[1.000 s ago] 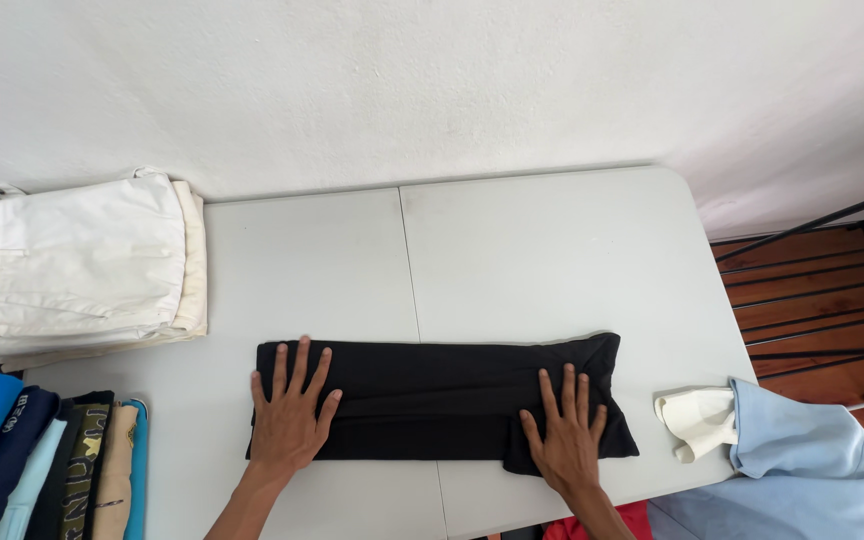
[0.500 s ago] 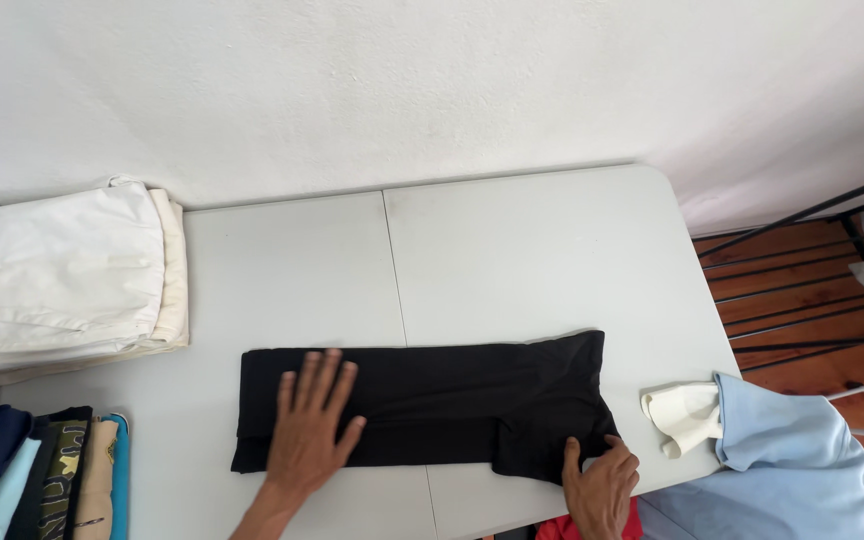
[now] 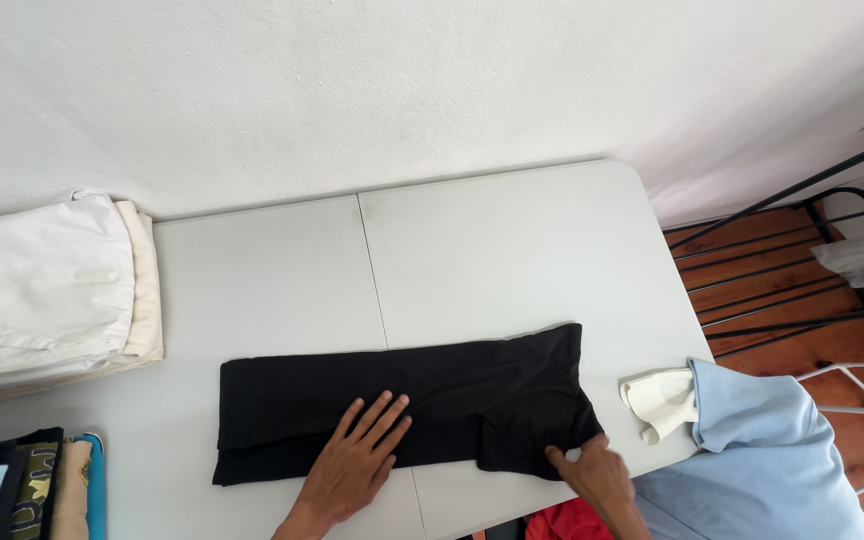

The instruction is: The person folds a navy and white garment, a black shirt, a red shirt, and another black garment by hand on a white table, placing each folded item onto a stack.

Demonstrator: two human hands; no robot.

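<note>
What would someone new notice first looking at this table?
A long black folded garment lies across the near part of the pale table, left hand flat on its middle, right hand at its right end. White folded clothes are stacked far left.

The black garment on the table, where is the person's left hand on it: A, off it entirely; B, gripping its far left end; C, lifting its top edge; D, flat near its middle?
D: the left hand lies palm-down, fingers spread, near the middle of the black garment.
</note>
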